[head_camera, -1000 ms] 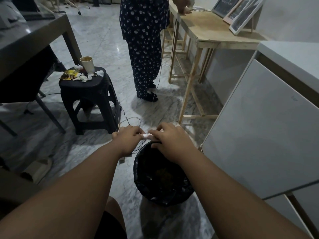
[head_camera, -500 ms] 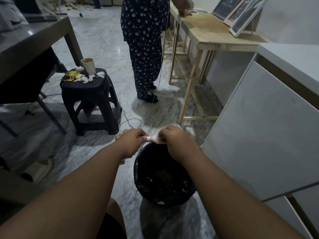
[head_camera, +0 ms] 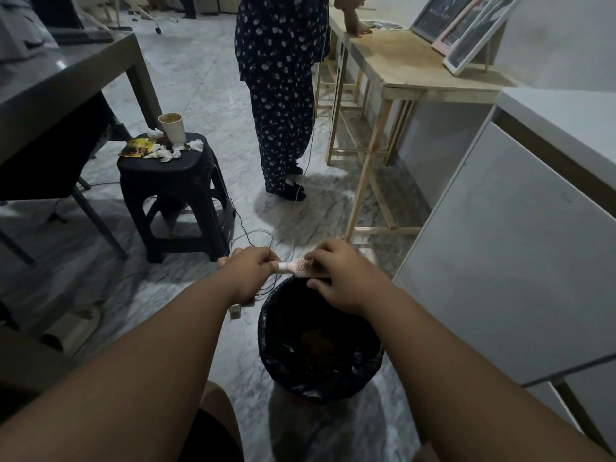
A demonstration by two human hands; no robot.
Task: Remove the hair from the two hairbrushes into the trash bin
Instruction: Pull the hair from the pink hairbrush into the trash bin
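**Brush head now bared above the bin**

Compared with half a second back, the pink hairbrush [head_camera: 301, 267] shows more of itself: its bristled head lies open between the two hands, where earlier only a sliver of pink peeked out. The left hand [head_camera: 248, 270] is closed around the handle end, at 9 o'clock from the brush head. The right hand [head_camera: 340, 275] sits at 3 o'clock, fingers curled and pinching at the bristles; whether any hair is caught between them is too small to tell. Both hands have kept their station, and the brush hangs over the far rim of the trash bin [head_camera: 283, 368], which is lined with a black bag and stands on the marble floor [head_camera: 200, 78] at 6 o'clock from the hands.

Around them: a black plastic stool [head_camera: 173, 191] at 10 o'clock carries a paper cup [head_camera: 172, 126] and crumpled tissues and wrappers. A person in dark spotted clothes [head_camera: 280, 95] stands at 12 o'clock, one hand on a wooden table [head_camera: 410, 65] that bears leaning picture frames [head_camera: 466, 28]. A white cabinet [head_camera: 516, 261] stands close at 3 o'clock. Thin cables [head_camera: 253, 233] trail on the floor just beyond the hands.
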